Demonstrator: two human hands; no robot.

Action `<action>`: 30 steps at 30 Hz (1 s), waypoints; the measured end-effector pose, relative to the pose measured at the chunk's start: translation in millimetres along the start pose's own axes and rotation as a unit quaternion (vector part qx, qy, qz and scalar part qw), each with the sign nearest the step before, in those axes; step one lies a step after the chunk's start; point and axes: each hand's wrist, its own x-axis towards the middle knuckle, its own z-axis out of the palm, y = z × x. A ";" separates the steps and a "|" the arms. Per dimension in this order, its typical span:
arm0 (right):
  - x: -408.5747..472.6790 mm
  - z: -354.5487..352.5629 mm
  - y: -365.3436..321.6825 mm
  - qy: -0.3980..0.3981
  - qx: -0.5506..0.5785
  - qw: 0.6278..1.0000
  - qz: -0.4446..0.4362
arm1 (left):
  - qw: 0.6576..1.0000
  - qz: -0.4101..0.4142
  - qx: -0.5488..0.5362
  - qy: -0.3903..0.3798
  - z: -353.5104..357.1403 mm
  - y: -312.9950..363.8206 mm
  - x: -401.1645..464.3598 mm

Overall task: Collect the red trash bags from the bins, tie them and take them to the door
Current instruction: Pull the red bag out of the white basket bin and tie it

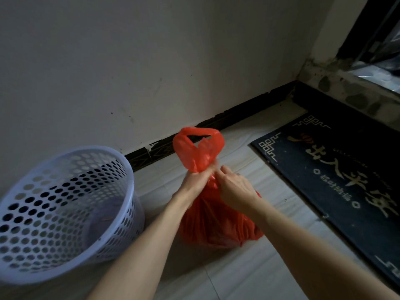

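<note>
A: Nearest us, what do we have?

B: Our two bare forearms, reaching in from the bottom edge. Left of them stands the bin (62, 213), a pale lavender plastic basket, round, flaring toward its rim, its wall punched all over with small round holes. It is tipped a little toward us and holds no liner.

A: And the task's thing?

B: The red trash bag (216, 221) sits on the floor (238, 273) just right of the bin, between it and the doormat (337, 176). It is thin, glossy, crinkled plastic, bulging below and gathered to a narrow neck.

A: How are our fingers?

B: Our left hand (194, 182) is curled tight round the neck, fingers pressed together in a fist. Our right hand (233, 187) is against the neck from the other side, fingertips pinching the plastic at the gather. Above the fist the bag's handles (197, 148) rise in a loose, floppy loop.

A: Edges and room?

B: The floor is smooth pale tile, bare before the bag and in a strip behind it. The doormat, dark and coarse with gold characters and corner frets, has its long edge near the bag's right side. Farther off, a dark patterned skirting (216, 122) runs along the scuffed white wall (151, 50), meeting a stained threshold (355, 94) at the far right corner.
</note>
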 end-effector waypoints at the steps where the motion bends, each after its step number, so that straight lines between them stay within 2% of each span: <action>1: 0.1 0.8 -0.6 -0.001 0.048 0.999 -0.001 | 0.998 -0.008 -0.036 0.049 0.8 -0.7 1.9; 3: 0.0 -2.5 0.2 0.011 0.214 0.976 0.031 | 0.990 -0.026 -0.103 0.089 0.1 -1.4 4.1; 4: 0.5 -4.7 1.0 0.015 0.314 0.946 0.075 | 0.986 -0.033 -0.144 0.077 -0.4 -0.7 2.3; 6: 2.9 -8.1 1.4 0.006 0.483 0.862 0.153 | 0.974 -0.045 -0.219 0.033 -3.1 3.3 -2.2; 8: 6.1 -9.6 1.6 -0.017 0.588 0.784 0.196 | 0.972 -0.057 -0.227 0.001 -7.0 4.5 -3.4; 11: 4.5 -17.3 3.8 -0.083 0.757 0.609 0.221 | 0.972 -0.069 -0.212 -0.070 -12.6 2.4 -6.9; 12: 3.7 -20.9 5.9 -0.108 0.782 0.576 0.212 | 0.973 -0.074 -0.199 -0.093 -14.4 2.3 -8.6; 14: 3.4 -24.0 10.5 -0.162 0.782 0.568 0.197 | 0.973 -0.076 -0.164 -0.142 -15.7 3.7 -12.4; 16: 3.5 -25.7 9.4 -0.211 0.758 0.586 0.193 | 0.971 -0.070 -0.144 -0.176 -15.3 6.4 -14.8; 17: 5.5 -25.8 7.8 -0.211 0.745 0.599 0.206 | 0.972 -0.064 -0.131 -0.184 -15.4 7.4 -14.8; 18: 6.7 -26.9 4.9 -0.186 0.732 0.615 0.227 | 0.973 -0.061 -0.123 -0.188 -15.5 8.5 -15.3; 19: 8.7 -27.2 3.8 -0.131 0.721 0.633 0.249 | 0.971 -0.063 -0.127 -0.191 -15.7 9.6 -15.9; 20: 10.3 -27.3 2.7 -0.067 0.725 0.635 0.256 | 0.968 -0.071 -0.144 -0.190 -16.7 9.3 -16.0; 21: 11.6 -26.9 2.5 -0.018 0.741 0.621 0.254 | 0.964 -0.084 -0.174 -0.185 -17.9 8.3 -15.5; 23: 12.2 -25.6 2.1 0.033 0.769 0.582 0.262 | 0.950 -0.118 -0.234 -0.171 -21.9 5.6 -12.6; 26: 9.4 -29.5 3.7 0.099 0.822 0.486 0.278 | 0.937 -0.156 -0.257 -0.177 -23.3 4.5 -9.8; 28: 7.7 -36.1 8.0 0.117 0.866 0.428 0.231 | 0.938 -0.169 -0.252 -0.168 -23.2 5.1 -7.4; 29: 5.8 -39.8 9.1 0.115 0.870 0.431 0.210 | 0.938 -0.177 -0.252 -0.156 -23.8 5.3 -7.3; 30: 3.8 -42.9 9.0 0.110 0.864 0.450 0.199 | 0.936 -0.186 -0.260 -0.145 -25.1 5.4 -7.6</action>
